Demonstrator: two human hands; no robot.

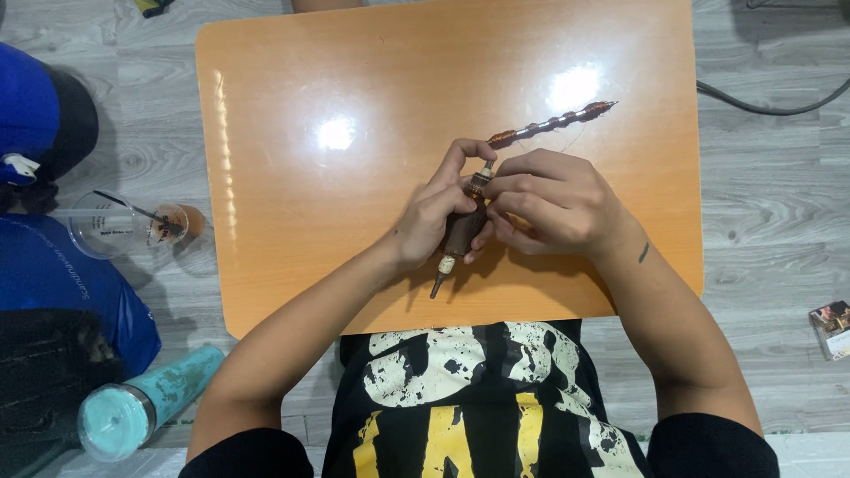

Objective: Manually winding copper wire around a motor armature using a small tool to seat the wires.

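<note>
My left hand (431, 215) grips a dark brown wooden handle piece (460, 235) with a pale bead and a thin metal tip at its lower end. My right hand (553, 202) pinches the upper metal end of that same piece, fingers closed around it. Both hands meet over the middle of the orange table (292, 177). Just beyond my fingers lies a slender coppery ridged rod (553, 122), pointing up and to the right; whether it touches the handle piece is hidden by my fingers.
On the grey floor to the left stand a clear plastic cup with a straw (111, 226) and a teal tumbler (142, 407), beside a person in blue (53, 283). A black cable (770, 104) runs at the upper right. A small box (830, 329) lies at the right.
</note>
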